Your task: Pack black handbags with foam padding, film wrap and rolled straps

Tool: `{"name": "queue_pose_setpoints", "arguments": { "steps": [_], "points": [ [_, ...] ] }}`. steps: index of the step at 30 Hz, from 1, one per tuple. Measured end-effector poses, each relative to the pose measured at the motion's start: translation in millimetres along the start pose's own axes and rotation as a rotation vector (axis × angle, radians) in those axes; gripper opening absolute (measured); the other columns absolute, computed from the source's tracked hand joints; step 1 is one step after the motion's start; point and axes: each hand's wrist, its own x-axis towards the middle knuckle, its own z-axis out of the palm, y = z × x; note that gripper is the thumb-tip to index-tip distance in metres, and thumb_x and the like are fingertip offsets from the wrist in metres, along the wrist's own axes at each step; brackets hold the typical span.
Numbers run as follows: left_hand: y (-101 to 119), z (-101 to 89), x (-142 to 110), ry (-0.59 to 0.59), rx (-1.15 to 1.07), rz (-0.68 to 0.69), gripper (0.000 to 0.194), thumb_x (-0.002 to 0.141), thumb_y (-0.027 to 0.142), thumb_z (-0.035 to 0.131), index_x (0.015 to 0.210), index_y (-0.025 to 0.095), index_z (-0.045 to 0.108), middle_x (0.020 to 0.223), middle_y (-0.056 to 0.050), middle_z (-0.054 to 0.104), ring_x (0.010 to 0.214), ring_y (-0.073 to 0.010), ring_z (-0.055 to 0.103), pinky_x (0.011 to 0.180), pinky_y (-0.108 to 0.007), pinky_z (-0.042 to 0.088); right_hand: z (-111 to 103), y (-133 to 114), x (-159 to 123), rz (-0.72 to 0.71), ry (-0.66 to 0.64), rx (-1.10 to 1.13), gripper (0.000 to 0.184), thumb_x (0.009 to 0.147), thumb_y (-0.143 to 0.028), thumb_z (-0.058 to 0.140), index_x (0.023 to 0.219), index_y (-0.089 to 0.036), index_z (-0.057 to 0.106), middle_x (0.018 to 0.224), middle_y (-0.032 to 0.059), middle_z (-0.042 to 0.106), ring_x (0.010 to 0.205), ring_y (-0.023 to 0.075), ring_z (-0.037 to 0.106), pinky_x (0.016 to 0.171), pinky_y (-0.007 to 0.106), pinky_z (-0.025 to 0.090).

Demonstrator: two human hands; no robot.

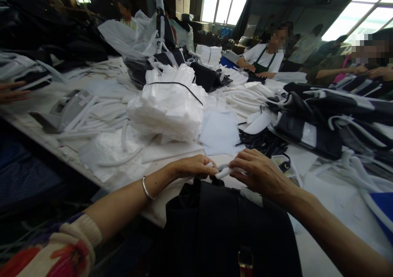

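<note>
Black bag [217, 228] is at bottom centre, close to the wearer, flap and gold-coloured buckle [245, 259] facing up; lower end cut off by the frame, can't tell what supports it.

Left to right: another person's hand [12, 92] at the far left, fingers spread, next to a wrapped black-and-white bundle [26, 70]. Then a grey angular holder [66, 111] on the desk [66, 148], with white foam strips [106, 113] beside it.

Left hand [198, 167], silver bangle [146, 188] on the wrist, pinches one end of a short white strip [225, 172] between thumb and fingers. Behind it, a big white stack [168, 109] tied with a black band, then pale sheets [219, 129] just right of that.

Right hand [254, 168] pinches the same strip from the other side, fingers curled over. Strip sits just above the bag's top edge; can't tell if it wraps around anything.

Beyond the right hand: a heap of black straps [264, 141], a person in a white top [267, 57] across the desk, a black case with a pale label [307, 133], a second person [365, 64] handling dark pieces, blue item [383, 207] at the right edge.
</note>
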Motion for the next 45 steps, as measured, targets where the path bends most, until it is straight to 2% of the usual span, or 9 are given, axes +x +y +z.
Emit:
{"name": "queue_pose_setpoints", "arguments": {
  "steps": [7, 14, 20, 27, 30, 33, 35, 39, 45],
  "points": [
    [2, -21.1, 43, 0.319, -0.111, 0.141, 0.031, 0.080, 0.041, 0.061, 0.094, 0.014, 0.061, 0.082, -0.001, 0.058, 0.049, -0.0038, 0.040, 0.042, -0.020, 0.024, -6, 13, -6, 0.470, 0.085, 0.306, 0.018, 0.089, -0.039, 0.056, 0.092, -0.024, 0.063, 0.074, -0.0014, 0.067, 0.063, 0.0154, 0.061, 0.059, 0.026, 0.045],
    [13, -26.1, 37, 0.236, -0.027, 0.156, 0.021, 0.079, 0.031, 0.062, 0.091, 0.014, 0.059, 0.081, -0.001, 0.061, 0.050, -0.0049, 0.044, 0.043, -0.019, 0.030, -11, 12, 0, 0.568, 0.023, 0.647, 0.036, 0.085, -0.052, 0.061, 0.106, -0.023, 0.068, 0.093, 0.0029, 0.072, 0.082, 0.0208, 0.066, 0.070, 0.029, 0.050],
    [10, -15.0, -1, -0.015, -0.015, 0.091, 0.050, 0.078, 0.057, 0.068, 0.106, 0.015, 0.059, 0.086, -0.002, 0.062, 0.049, -0.0034, 0.036, 0.042, -0.020, 0.021, -18, 6, 1, 0.582, 0.037, 0.683, 0.042, 0.084, -0.057, 0.063, 0.109, -0.024, 0.068, 0.090, 0.0035, 0.071, 0.076, 0.0192, 0.064, 0.064, 0.027, 0.049],
    [15, -9.3, -3, -0.007, -0.221, 0.172, 0.089, 0.084, 0.082, 0.017, 0.135, 0.012, 0.039, 0.081, -0.006, 0.061, 0.056, -0.0100, 0.044, 0.052, -0.024, 0.034, -18, -21, 26, 0.179, -0.011, 0.537, 0.027, 0.094, -0.039, 0.055, 0.114, -0.030, 0.071, 0.098, 0.0039, 0.065, 0.088, 0.0173, 0.063, 0.077, 0.027, 0.049],
    [22, -3.3, -10, -0.081, -0.116, 0.234, 0.077, 0.084, 0.079, 0.033, 0.121, 0.014, 0.052, 0.070, 0.001, 0.051, 0.058, -0.0107, 0.044, 0.054, -0.024, 0.035, -14, -37, 39, 0.048, -0.031, 0.356, 0.024, 0.094, -0.025, 0.053, 0.109, -0.027, 0.071, 0.092, 0.0040, 0.062, 0.081, 0.0161, 0.061, 0.073, 0.028, 0.048],
    [27, 0.9, -22, -0.134, 0.008, 0.246, 0.060, 0.084, 0.053, 0.063, 0.130, 0.020, 0.046, 0.079, 0.002, 0.050, 0.061, -0.0094, 0.043, 0.056, -0.023, 0.036, -13, -40, 41, 0.137, 0.002, 0.137, 0.017, 0.087, -0.021, 0.061, 0.102, -0.022, 0.070, 0.089, 0.0043, 0.063, 0.076, 0.0182, 0.061, 0.068, 0.030, 0.046],
    [29, 1.6, -31, -0.042, 0.180, 0.210, 0.065, 0.086, 0.040, 0.064, 0.142, 0.023, 0.035, 0.087, 0.001, 0.053, 0.064, -0.0103, 0.046, 0.059, -0.024, 0.038, -19, -32, 34, 0.244, 0.041, 0.089, 0.015, 0.084, -0.029, 0.066, 0.097, -0.022, 0.071, 0.088, 0.0043, 0.066, 0.072, 0.0191, 0.061, 0.065, 0.030, 0.045],
    [35, 1.8, -44, 0.256, 0.531, 0.245, 0.061, 0.090, 0.031, 0.055, 0.146, 0.018, 0.031, 0.102, -0.007, 0.063, 0.090, -0.0186, 0.056, 0.082, -0.031, 0.042, -35, -10, 14, 0.481, 0.068, 0.526, 0.028, 0.079, -0.045, 0.072, 0.094, -0.022, 0.075, 0.081, 0.0045, 0.071, 0.068, 0.0183, 0.063, 0.062, 0.029, 0.047],
    [71, -1.1, -51, -0.064, 0.401, 0.274, 0.088, 0.090, 0.063, 0.047, 0.154, 0.018, 0.007, 0.121, -0.011, 0.062, 0.084, -0.0172, 0.054, 0.078, -0.031, 0.042, -62, -10, 7, 0.650, 0.339, 1.118, 0.040, 0.057, -0.043, 0.089, 0.084, -0.016, 0.075, 0.067, 0.0038, 0.068, 0.060, 0.0150, 0.062, 0.058, 0.026, 0.049]
  ]
}}
